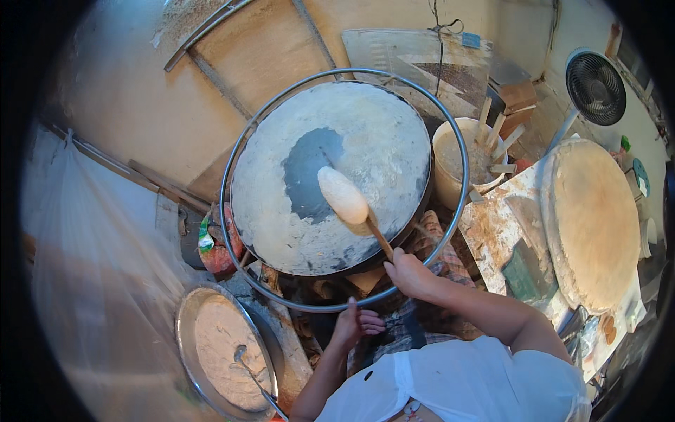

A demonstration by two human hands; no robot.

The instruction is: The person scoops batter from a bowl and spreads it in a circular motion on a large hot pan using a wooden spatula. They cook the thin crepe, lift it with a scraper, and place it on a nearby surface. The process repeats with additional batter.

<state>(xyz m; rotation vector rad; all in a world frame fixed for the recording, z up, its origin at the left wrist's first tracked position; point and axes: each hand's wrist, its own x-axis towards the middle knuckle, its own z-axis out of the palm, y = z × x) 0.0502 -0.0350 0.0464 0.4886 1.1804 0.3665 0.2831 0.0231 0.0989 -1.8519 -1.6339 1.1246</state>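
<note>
My right hand is closed around the wooden handle of a paddle. The paddle's oval head is pale and rests over a large round griddle. Pale batter coats much of the griddle, with a bare grey patch left of the paddle head. A metal ring rail encircles the griddle. At its near side, below the rail, is my left hand, fingers loosely apart and nothing visible in them; its thumb is up at the rail.
A metal basin of thick batter with a ladle in it stands at lower left. On the right are a thick round board, a white bucket with wooden sticks and a fan. Plastic sheeting hangs left.
</note>
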